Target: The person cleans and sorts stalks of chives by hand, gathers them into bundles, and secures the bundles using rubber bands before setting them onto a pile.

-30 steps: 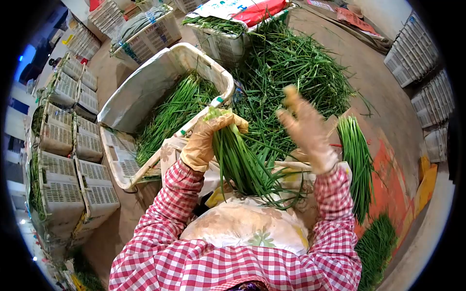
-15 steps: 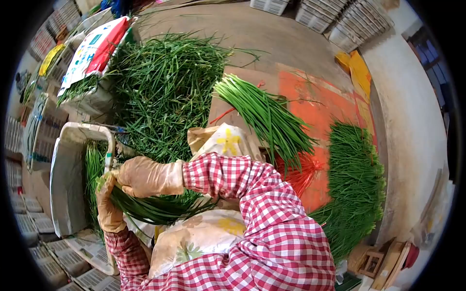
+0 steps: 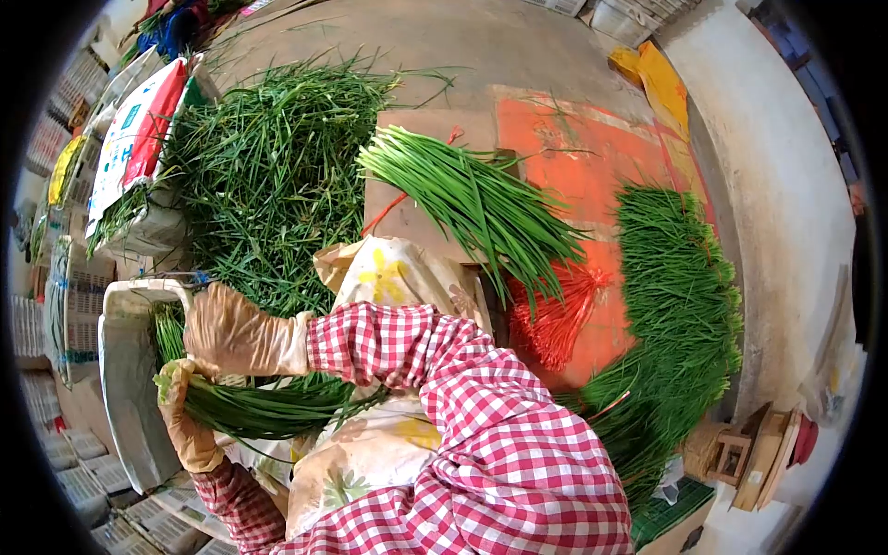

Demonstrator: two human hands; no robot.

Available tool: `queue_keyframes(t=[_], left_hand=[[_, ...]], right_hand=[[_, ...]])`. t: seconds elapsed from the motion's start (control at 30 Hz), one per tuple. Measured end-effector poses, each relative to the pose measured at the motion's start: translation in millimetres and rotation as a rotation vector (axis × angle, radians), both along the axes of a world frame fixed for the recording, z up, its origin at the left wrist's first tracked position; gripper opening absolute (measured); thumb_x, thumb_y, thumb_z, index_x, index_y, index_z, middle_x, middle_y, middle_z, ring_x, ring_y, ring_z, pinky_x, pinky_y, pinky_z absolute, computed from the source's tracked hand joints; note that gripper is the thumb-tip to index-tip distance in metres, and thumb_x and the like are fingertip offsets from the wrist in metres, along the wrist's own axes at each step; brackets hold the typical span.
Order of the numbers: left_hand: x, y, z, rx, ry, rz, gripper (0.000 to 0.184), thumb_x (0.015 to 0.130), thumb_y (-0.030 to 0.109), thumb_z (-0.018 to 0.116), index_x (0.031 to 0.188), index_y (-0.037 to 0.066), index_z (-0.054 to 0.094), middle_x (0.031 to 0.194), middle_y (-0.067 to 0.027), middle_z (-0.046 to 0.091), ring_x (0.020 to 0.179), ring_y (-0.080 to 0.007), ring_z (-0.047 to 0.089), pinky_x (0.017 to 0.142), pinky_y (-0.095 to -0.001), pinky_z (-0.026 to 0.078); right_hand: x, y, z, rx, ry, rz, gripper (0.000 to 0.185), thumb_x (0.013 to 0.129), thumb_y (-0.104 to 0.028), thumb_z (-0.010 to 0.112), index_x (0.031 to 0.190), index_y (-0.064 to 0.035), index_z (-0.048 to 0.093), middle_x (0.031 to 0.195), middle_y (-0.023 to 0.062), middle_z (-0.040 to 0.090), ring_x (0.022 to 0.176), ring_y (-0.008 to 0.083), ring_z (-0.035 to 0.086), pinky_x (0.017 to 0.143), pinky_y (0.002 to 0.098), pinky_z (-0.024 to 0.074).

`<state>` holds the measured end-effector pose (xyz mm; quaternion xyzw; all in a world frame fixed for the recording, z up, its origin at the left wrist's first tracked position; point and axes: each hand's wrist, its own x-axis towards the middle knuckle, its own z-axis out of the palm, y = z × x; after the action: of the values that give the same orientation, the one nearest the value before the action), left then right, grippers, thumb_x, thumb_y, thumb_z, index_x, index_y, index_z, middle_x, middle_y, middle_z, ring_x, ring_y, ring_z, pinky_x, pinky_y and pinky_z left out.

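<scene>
My gloved left hand (image 3: 190, 421) is closed around the pale base of a bunch of garlic chives (image 3: 268, 407), whose green leaves trail right across my lap. Just above it, my gloved right hand (image 3: 236, 335) is curled with its back to me; whatever its fingers hold is hidden. Both hands are beside a white plastic basket (image 3: 139, 388) with more chives (image 3: 168, 328) inside. In front of me a pile of chives (image 3: 518, 208) lies on a board (image 3: 425, 231), with a red tie (image 3: 384, 215) poking out at its left.
Loose, tangled leaves (image 3: 277, 166) are heaped ahead on the left. A bundle of red ties (image 3: 560, 314) rests on an orange sheet (image 3: 583, 148), left of a long row of chives (image 3: 680, 305). A small wooden stool (image 3: 754, 453) stands at lower right. Crates (image 3: 83, 250) line the left.
My view has shifted. My right hand has turned back-up and curled just above the left hand, which still grips the chives.
</scene>
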<state>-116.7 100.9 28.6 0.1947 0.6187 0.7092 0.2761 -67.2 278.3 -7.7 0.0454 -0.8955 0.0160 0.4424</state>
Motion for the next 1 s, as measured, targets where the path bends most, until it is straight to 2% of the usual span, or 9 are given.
queue_keyframes(t=[0.13, 0.2, 0.3, 0.4, 0.47, 0.6, 0.73, 0.83, 1.0], left_hand=[[2.7, -3.9, 21.1, 0.001, -0.086, 0.067, 0.021, 0.088, 0.019, 0.062, 0.103, 0.004, 0.062, 0.088, -0.0033, 0.06, 0.079, -0.0118, 0.058, 0.069, -0.0239, 0.047], [-18.8, -22.2, 46.7, -0.037, 0.293, 0.075, 0.03, 0.092, 0.023, 0.056, 0.116, 0.004, 0.058, 0.101, -0.0049, 0.061, 0.086, -0.0122, 0.059, 0.077, -0.0239, 0.048], [-116.2, -94.0, 85.5, -0.232, 0.745, 0.433, 0.036, 0.096, 0.024, 0.049, 0.122, 0.001, 0.055, 0.108, -0.0123, 0.062, 0.096, -0.0181, 0.061, 0.088, -0.0285, 0.048], [-111.5, -74.2, 135.8, -0.277, 1.33, 0.551, 0.039, 0.097, 0.018, 0.043, 0.126, -0.008, 0.048, 0.123, -0.0205, 0.055, 0.112, -0.0268, 0.056, 0.103, -0.0371, 0.041], [-95.5, -29.2, 152.1, -0.188, 1.477, 0.547, 0.038, 0.096, 0.012, 0.042, 0.124, -0.015, 0.046, 0.126, -0.0234, 0.052, 0.115, -0.0309, 0.055, 0.105, -0.0406, 0.04], [-47.9, 46.1, 155.7, -0.084, 1.561, 0.622, 0.042, 0.097, 0.025, 0.036, 0.121, -0.007, 0.051, 0.122, -0.0182, 0.055, 0.11, -0.0275, 0.055, 0.096, -0.039, 0.043], [-43.3, 118.5, 172.6, 0.451, 0.666, 0.207, 0.037, 0.096, 0.028, 0.039, 0.109, -0.001, 0.058, 0.105, -0.0142, 0.061, 0.098, -0.0256, 0.059, 0.087, -0.0396, 0.047], [-22.3, 187.7, 179.3, 0.937, 0.143, -0.517, 0.026, 0.092, 0.026, 0.052, 0.093, 0.003, 0.063, 0.085, -0.0119, 0.064, 0.086, -0.0253, 0.063, 0.084, -0.0426, 0.051], [40.5, 295.3, 114.4, 0.951, -0.662, -0.536, 0.017, 0.088, 0.02, 0.058, 0.082, 0.004, 0.061, 0.082, -0.012, 0.065, 0.079, -0.0238, 0.063, 0.081, -0.0393, 0.052]], right_hand=[[-8.6, 34.3, 20.7, -0.082, 0.095, 0.012, 0.017, 0.066, -0.02, 0.057, 0.067, -0.003, 0.055, 0.062, 0.009, 0.046, 0.057, 0.0209, 0.044, 0.05, 0.0363, 0.0334], [-35.6, 61.5, -1.3, 0.117, 0.088, -0.353, 0.021, 0.071, -0.016, 0.057, 0.084, 0.0012, 0.058, 0.069, 0.0108, 0.052, 0.061, 0.022, 0.049, 0.053, 0.0374, 0.0386], [-47.1, 79.4, -4.2, -0.334, -0.512, -0.505, 0.066, 0.075, -0.017, 0.061, 0.133, 0.0069, 0.037, 0.099, 0.0181, 0.06, 0.086, 0.0267, 0.061, 0.067, 0.0407, 0.0484], [-36.4, 73.3, 50.7, -1.095, -0.371, 0.778, 0.102, 0.066, -0.04, 0.077, 0.142, -0.0001, 0.023, 0.136, 0.0229, 0.042, 0.124, 0.0343, 0.045, 0.103, 0.0371, 0.035], [-44.4, 42.9, 77.5, -0.719, 0.045, 0.898, 0.123, 0.055, -0.049, 0.081, 0.146, -0.0042, 0.013, 0.146, 0.0259, 0.024, 0.136, 0.0369, 0.025, 0.11, 0.0443, 0.022], [-43.4, 18.8, 127.9, -0.411, 0.168, 0.309, 0.132, 0.048, -0.068, 0.073, 0.146, -0.0037, 0.011, 0.147, 0.0284, 0.015, 0.138, 0.0469, 0.007, 0.106, 0.0648, 0.0045], [0.6, 84.1, 145.6, -0.311, 0.255, 0.193, 0.107, 0.058, -0.056, 0.076, 0.14, -0.0059, 0.029, 0.145, 0.0223, 0.027, 0.137, 0.0408, 0.017, 0.108, 0.0622, 0.0072], [63.2, 145.1, 147.5, -0.413, -0.022, 0.107, 0.087, 0.065, -0.032, 0.079, 0.137, -0.0118, 0.035, 0.13, 0.0176, 0.049, 0.113, 0.0317, 0.052, 0.094, 0.0472, 0.0411], [180.6, 199.8, 135.5, -0.255, -0.251, -0.291, 0.059, 0.073, -0.018, 0.069, 0.128, -0.0138, 0.048, 0.109, 0.0166, 0.063, 0.091, 0.0305, 0.065, 0.077, 0.0402, 0.0533]])
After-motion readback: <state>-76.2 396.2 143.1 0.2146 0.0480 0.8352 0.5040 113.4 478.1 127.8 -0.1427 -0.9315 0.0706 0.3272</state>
